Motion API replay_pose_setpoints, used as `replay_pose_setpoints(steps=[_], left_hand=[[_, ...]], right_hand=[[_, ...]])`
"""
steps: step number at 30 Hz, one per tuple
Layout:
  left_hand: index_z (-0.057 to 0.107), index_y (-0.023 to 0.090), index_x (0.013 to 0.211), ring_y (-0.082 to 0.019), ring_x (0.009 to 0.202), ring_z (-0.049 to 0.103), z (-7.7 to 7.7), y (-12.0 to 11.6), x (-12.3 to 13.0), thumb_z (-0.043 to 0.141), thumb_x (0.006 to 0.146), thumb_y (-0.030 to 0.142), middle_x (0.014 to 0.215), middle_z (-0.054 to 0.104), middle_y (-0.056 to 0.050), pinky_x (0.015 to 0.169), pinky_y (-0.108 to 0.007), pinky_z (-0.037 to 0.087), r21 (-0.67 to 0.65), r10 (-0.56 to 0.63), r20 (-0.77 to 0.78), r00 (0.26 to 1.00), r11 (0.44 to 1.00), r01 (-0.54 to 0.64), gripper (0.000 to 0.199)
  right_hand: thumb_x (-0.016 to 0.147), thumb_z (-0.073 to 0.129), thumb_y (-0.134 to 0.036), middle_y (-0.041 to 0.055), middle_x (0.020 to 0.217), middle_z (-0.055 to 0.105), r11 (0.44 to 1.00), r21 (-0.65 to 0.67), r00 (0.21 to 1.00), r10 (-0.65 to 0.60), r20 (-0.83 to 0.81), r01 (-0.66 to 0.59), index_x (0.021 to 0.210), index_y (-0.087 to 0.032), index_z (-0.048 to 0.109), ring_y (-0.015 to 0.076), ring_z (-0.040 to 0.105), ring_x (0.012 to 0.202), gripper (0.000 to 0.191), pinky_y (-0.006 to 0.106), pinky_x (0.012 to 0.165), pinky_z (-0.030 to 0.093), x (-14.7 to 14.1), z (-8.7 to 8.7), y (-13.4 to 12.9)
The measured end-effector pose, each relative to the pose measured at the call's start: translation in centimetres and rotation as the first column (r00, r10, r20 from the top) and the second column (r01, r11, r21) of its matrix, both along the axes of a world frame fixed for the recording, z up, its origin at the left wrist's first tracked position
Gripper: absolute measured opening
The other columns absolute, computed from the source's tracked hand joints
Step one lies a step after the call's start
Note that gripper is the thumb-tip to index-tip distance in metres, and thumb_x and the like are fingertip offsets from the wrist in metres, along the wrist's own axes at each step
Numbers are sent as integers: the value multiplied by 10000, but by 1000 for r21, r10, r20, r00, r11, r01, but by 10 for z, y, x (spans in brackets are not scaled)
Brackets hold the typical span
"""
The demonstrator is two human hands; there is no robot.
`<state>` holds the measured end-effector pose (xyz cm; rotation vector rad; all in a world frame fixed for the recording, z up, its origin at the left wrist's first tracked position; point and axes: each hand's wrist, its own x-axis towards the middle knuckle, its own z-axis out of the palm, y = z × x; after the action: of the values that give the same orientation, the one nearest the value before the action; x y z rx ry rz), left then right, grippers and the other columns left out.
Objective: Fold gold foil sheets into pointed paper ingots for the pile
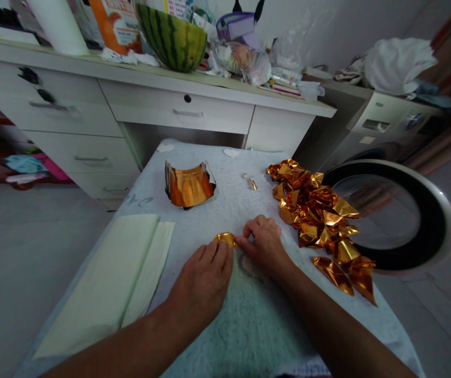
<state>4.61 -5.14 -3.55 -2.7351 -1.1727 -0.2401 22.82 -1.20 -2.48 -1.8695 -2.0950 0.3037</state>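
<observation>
A small piece of gold foil point(226, 239) lies low over the cloth-covered table, between my two hands. My left hand point(205, 275) has its fingers pressed together on the foil's left and near side. At its right end, my right hand point(263, 242) pinches the foil with thumb and finger, the other fingers curled. Beyond them stands a curved stack of gold foil sheets point(190, 186). Tiny gold scraps point(252, 183) rest near the table's middle. On the right is a long pile of folded gold foil pieces point(314, 202).
Pale green paper sheets point(103, 273) lie at the left of the table point(225, 157). Behind it, a white desk point(178, 107) holds a cut watermelon point(172, 39) and clutter. A washing machine point(383, 121) with its round door point(441, 210) open stands close on the right.
</observation>
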Motion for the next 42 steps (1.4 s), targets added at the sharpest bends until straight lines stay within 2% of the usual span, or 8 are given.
replay_pose_setpoints(steps=[10,14,21,28,32,36,39,42], left_hand=[[526,114,1263,-236,1164,589,-4,4,-2,344,905,40,1263,623,-138,998,-391,508,-22,-40,193,980,999,45,408],[488,121,1303,-236,1167,583,1,6,-2,367,887,26,1294,603,-127,998,-393,507,-41,-39,171,985,998,47,443],[496,116,1311,-255,1179,569,0,6,1,378,862,24,1287,603,-135,990,-401,500,-45,-19,112,994,999,24,473],[490,89,1349,-263,1207,555,3,5,2,384,834,-11,1347,581,-143,998,-404,486,-65,-23,59,998,998,27,535],[518,88,1331,-268,1230,548,3,6,2,396,852,8,1352,588,-138,1011,-401,481,-68,-29,63,998,997,33,501],[551,98,1300,-270,1246,544,0,6,2,389,852,7,1350,596,-132,997,-406,492,-49,-27,71,997,998,30,485],[555,110,1296,-262,1239,551,-3,6,1,379,854,16,1336,608,-131,991,-409,495,-22,-23,86,996,999,25,485],[544,126,1303,-242,1211,570,-4,6,0,372,855,25,1310,627,-118,988,-398,495,4,-35,112,993,999,35,490]], right_hand=[[898,603,-294,55,965,569,1000,-8,999,0,42,0,850,-214,632,233,464,949,97,351,791,279,-3,3,0],[905,599,-324,52,944,568,1000,-6,999,-1,53,1,838,-214,628,233,467,937,132,352,784,278,-3,3,0],[907,535,-563,70,891,582,999,9,994,-35,107,34,751,-208,612,248,476,902,396,353,739,274,-7,3,6],[873,573,-590,85,841,595,997,52,982,-63,180,55,692,-197,620,242,483,866,435,354,741,290,-12,2,12],[902,573,-470,64,822,589,999,41,995,-39,87,36,672,-193,609,219,489,856,362,341,752,301,-6,2,14],[869,559,-231,29,829,604,994,97,971,61,-233,-40,857,-185,604,175,530,820,66,300,760,361,2,7,8],[869,479,-178,14,827,614,983,96,903,183,-388,-158,1008,-188,573,143,540,718,168,256,672,390,1,11,0],[885,431,-155,-9,767,613,971,21,893,227,-388,-238,981,-201,558,134,538,678,165,242,648,389,-3,13,-4]])
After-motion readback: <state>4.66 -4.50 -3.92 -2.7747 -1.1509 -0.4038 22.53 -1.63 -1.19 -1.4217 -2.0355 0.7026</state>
